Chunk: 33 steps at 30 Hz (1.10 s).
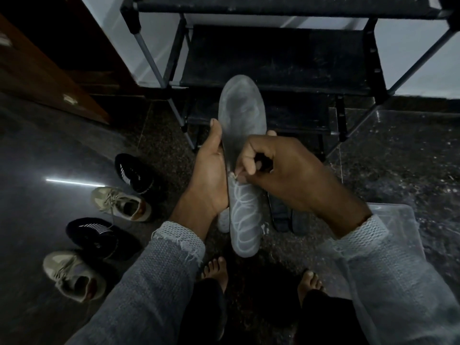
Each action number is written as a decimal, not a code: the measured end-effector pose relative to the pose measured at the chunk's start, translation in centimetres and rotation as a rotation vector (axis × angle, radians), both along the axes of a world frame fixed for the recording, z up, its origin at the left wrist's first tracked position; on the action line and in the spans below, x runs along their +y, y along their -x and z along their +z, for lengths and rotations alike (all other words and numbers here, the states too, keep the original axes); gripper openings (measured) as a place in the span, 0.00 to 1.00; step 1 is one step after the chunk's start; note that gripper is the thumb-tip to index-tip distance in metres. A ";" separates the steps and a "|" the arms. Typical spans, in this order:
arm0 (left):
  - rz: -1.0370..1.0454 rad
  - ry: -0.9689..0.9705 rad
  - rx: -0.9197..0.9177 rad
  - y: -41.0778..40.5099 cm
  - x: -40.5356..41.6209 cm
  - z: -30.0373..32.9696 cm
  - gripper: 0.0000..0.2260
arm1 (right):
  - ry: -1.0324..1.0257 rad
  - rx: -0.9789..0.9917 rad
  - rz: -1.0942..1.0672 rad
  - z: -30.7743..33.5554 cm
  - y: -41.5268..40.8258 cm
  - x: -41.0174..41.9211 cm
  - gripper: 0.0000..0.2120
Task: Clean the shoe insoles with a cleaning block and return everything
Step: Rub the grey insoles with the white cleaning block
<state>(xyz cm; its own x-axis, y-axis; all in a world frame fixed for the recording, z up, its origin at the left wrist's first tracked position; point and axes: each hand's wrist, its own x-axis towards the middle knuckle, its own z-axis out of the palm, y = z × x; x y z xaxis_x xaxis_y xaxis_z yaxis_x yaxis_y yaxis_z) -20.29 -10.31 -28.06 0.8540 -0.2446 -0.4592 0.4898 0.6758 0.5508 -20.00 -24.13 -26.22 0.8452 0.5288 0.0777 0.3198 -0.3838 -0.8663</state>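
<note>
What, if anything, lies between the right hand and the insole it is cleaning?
Only the small pale block pinched in the right hand, and it touches the insole, which the left hand holds. Nothing else visible intervenes.

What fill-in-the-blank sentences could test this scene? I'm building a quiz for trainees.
1. The left hand holds a grey ____ from beneath.
2. The right hand presses a small pale block onto it, leaving looping ____ marks.
3. ____ shoes stand on the floor to the person's left.
4. Ahead stands a black shoe ____.

Missing words: insole; white; four; rack
</note>
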 end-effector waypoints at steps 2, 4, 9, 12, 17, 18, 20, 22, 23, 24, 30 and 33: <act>0.011 0.015 0.009 0.0 0.0 0.0 0.29 | 0.000 -0.010 -0.012 0.1 0.1 0.0 0.10; 0.006 -0.004 0.012 0.0 -0.1 0.1 0.29 | -0.037 -0.073 -0.136 0.0 0.4 0.8 0.10; 0.004 -0.013 0.033 0.1 -0.3 -0.1 0.28 | -0.094 -0.121 -0.273 -0.1 0.4 1.4 0.11; 0.021 0.006 0.039 0.0 -0.1 -0.2 0.31 | 0.003 0.014 -0.021 0.4 0.3 0.6 0.12; 0.026 -0.014 0.070 -0.2 0.3 -0.2 0.32 | -0.038 -0.041 -0.127 0.0 0.8 1.7 0.13; 0.023 -0.036 0.073 -0.2 0.2 -0.4 0.32 | -0.063 -0.089 -0.212 -0.1 0.9 2.2 0.13; 0.017 -0.058 0.082 -0.2 -0.1 -0.3 0.32 | -0.106 -0.158 -0.352 -0.3 1.0 2.7 0.14; 0.020 -0.055 0.080 -0.2 -0.2 -0.3 0.32 | -0.113 -0.146 -0.344 -0.2 0.8 2.5 0.13; 0.030 -0.053 0.081 -0.2 -0.1 -0.4 0.31 | -0.084 -0.119 -0.274 0.0 0.7 2.3 0.14; 0.040 -0.044 0.083 -0.2 0.1 -0.4 0.31 | -0.050 -0.081 -0.183 0.3 0.7 2.0 0.14; 0.038 0.004 0.053 -0.2 0.3 -0.3 0.31 | -0.024 -0.020 -0.060 0.5 0.6 1.5 0.14; 0.025 -0.005 0.053 -0.2 -0.2 -0.4 0.31 | -0.057 -0.147 -0.307 -0.6 0.8 2.3 0.13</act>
